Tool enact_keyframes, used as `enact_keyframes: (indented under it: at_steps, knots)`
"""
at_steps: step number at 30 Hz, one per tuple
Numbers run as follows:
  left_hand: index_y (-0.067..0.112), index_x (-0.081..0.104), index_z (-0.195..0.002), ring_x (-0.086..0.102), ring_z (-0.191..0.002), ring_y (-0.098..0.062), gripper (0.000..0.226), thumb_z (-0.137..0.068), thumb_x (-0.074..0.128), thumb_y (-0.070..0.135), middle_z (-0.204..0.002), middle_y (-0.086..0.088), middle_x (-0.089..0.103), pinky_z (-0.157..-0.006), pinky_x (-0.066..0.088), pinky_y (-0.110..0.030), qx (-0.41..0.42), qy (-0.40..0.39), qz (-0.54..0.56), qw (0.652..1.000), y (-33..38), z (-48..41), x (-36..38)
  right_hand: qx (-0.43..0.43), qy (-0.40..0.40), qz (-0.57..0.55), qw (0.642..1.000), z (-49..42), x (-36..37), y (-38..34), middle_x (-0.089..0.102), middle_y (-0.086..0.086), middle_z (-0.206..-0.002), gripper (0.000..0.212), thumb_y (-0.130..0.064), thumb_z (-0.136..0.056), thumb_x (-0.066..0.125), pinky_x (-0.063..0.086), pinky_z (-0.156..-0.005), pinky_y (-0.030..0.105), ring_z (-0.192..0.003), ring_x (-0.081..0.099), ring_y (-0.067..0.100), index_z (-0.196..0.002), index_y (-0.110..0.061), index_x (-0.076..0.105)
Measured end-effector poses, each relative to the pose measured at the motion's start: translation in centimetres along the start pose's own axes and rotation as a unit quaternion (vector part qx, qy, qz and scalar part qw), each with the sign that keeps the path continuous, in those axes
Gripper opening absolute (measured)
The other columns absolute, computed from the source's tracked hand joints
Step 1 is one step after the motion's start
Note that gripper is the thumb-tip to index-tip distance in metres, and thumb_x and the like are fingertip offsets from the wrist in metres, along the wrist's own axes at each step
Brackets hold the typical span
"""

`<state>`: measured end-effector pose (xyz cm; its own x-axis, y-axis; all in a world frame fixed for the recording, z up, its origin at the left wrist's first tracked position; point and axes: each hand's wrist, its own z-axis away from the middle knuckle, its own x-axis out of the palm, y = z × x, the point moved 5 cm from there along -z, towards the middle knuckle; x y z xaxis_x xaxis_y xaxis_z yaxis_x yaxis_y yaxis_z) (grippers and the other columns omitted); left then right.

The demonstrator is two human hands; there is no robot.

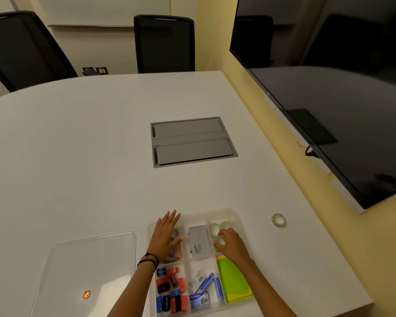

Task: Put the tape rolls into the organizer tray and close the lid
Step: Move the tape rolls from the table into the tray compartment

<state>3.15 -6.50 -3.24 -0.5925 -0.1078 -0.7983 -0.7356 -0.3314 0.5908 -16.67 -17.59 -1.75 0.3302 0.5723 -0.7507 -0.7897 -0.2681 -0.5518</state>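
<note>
white counter [89, 145] seen from above, with a clear divided tray [234, 213] at its near edge. left hand [166, 235] lies flat, fingers [173, 217] spread and released, palm down over the tray's far-left cell, which holds coloured paper clips [176, 255]. right hand [232, 244] reaches into the far-right cell; its fingers [224, 233] curl around a clear tape roll [220, 242] there, though how firm the grasp is cannot be told. two more tape rolls [215, 228] lie in the same cell just beyond the hand. a fourth tape roll, the loose roll [279, 219], lies on the counter to the right of the tray, well apart from it. the middle far cell holds a grey box [199, 242]. near cells: sharpeners and erasers [169, 289] at left, staple packs [204, 284] in the middle, green and yellow sticky notes [234, 280] at right. the clear lid [89, 266] lies flat on the counter left of the tray, off it, bearing a small orange sticker [86, 294]. a grey cable hatch [192, 141] is set into the counter's middle. two black chairs [165, 42] stand at the far side; a dark screen [329, 76] hangs on the wall at right.
</note>
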Motion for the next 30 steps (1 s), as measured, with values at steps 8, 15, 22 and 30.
enact_keyframes:
  at_steps: [8,15,22,30]
  knots:
    - [0.022,0.011,-0.144,-0.002,-0.146,-0.021,0.074,-0.088,0.051,0.048,-0.157,-0.003,0.006,-0.113,-0.009,-0.035,0.002,0.004,0.004,1.000,-0.1,-0.1,0.0,-0.003,-0.025,-0.029,0.999,-0.4,-1.4,0.3,0.064,0.016,-0.116,0.030,-0.017,-0.090,0.057,0.047,-0.085,0.027,-0.105,0.061,0.026,-0.118,-0.005,0.059]
    - [0.020,0.011,-0.145,-0.003,-0.145,-0.021,0.102,-0.066,0.013,0.086,-0.157,-0.004,0.005,-0.113,-0.009,-0.036,0.005,0.000,0.005,1.000,-0.1,0.2,-0.1,0.039,-0.038,-0.277,0.959,-1.3,-7.6,2.0,0.063,0.015,-0.097,0.025,0.000,-0.093,0.046,0.051,-0.061,0.020,-0.074,0.063,0.018,-0.115,0.002,0.058]
    - [0.023,0.009,-0.144,-0.006,-0.144,-0.017,0.073,-0.089,0.055,0.039,-0.157,-0.004,0.006,-0.113,-0.010,-0.035,-0.005,-0.006,-0.004,1.000,0.0,0.1,0.0,0.130,0.161,-0.238,0.949,-2.4,-11.6,9.6,0.059,0.024,-0.122,0.026,-0.004,-0.093,0.050,0.054,-0.084,0.039,-0.103,0.060,0.033,-0.117,0.001,0.058]
    - [0.024,0.008,-0.143,-0.004,-0.145,-0.019,0.073,-0.088,0.050,0.047,-0.155,0.002,0.001,-0.114,-0.010,-0.035,0.000,-0.005,0.000,1.000,-0.2,0.2,0.1,0.117,0.064,-0.013,0.991,-1.7,-9.3,13.0,0.034,0.023,-0.147,0.047,-0.010,-0.091,0.056,0.025,-0.117,0.043,-0.138,0.030,0.036,-0.136,-0.001,0.042]
